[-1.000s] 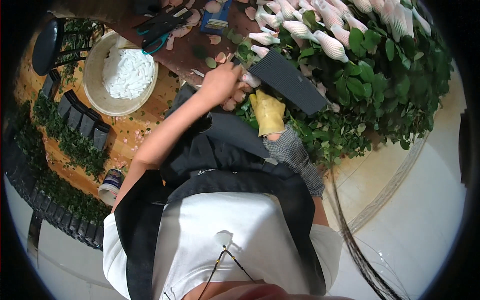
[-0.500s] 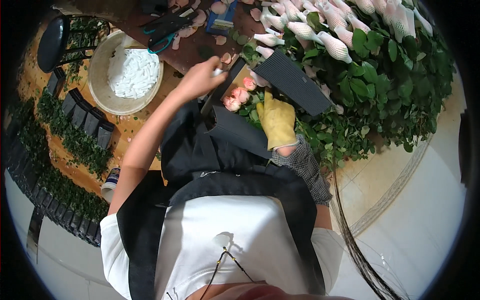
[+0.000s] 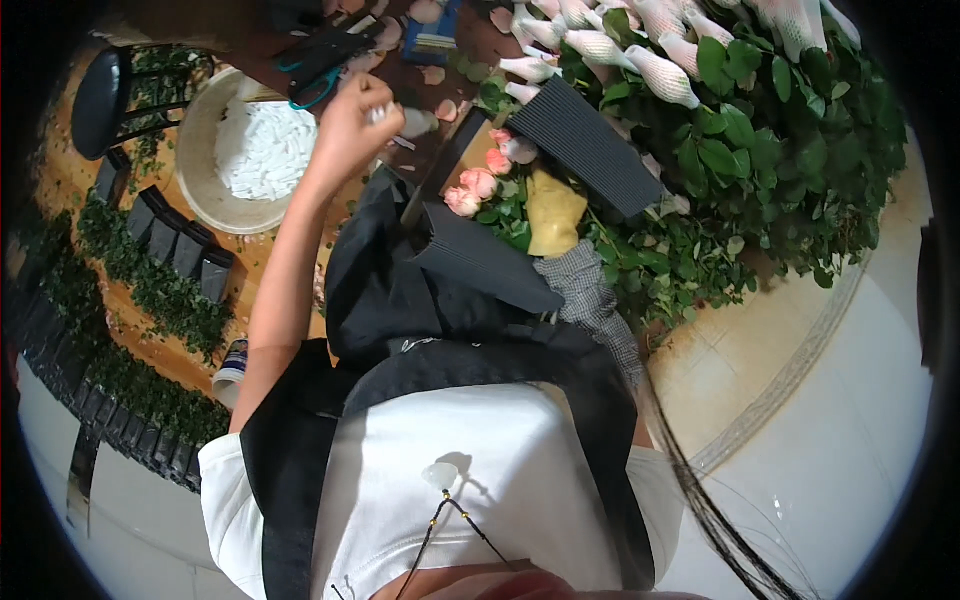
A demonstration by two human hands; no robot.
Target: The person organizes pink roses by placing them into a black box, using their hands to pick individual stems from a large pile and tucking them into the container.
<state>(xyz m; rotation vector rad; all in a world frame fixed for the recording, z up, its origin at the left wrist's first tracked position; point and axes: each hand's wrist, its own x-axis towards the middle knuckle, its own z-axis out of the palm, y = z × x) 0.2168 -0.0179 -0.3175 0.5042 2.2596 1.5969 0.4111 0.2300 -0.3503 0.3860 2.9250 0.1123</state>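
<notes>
My left hand [image 3: 355, 125] is raised over the near edge of the brown table, its fingers curled round a small white piece. A pale, blurred white scrap [image 3: 417, 123] shows just right of the fingers; whether it is joined to that piece I cannot tell. My right hand [image 3: 555, 215], in a yellow glove, is closed among the leafy rose stems, its fingertips partly hidden. Left of the glove several pink roses [image 3: 478, 183] lie in a black ridged cardboard wrap [image 3: 485, 260] at my lap. Another black ridged panel [image 3: 585, 150] slants over the stems beyond the glove.
A big heap of leafy roses [image 3: 740, 150] with white netted heads [image 3: 660, 75] fills the right. Teal-handled scissors [image 3: 312, 80] and loose petals lie on the table. A bucket [image 3: 190, 170] of white pieces, a black stool [image 3: 98, 103] and rows of black-wrapped bunches [image 3: 185, 250] stand left.
My left hand has moved left and up, away from the roses, with the white piece in it. The gloved right hand has shifted slightly, its fingers now more curled.
</notes>
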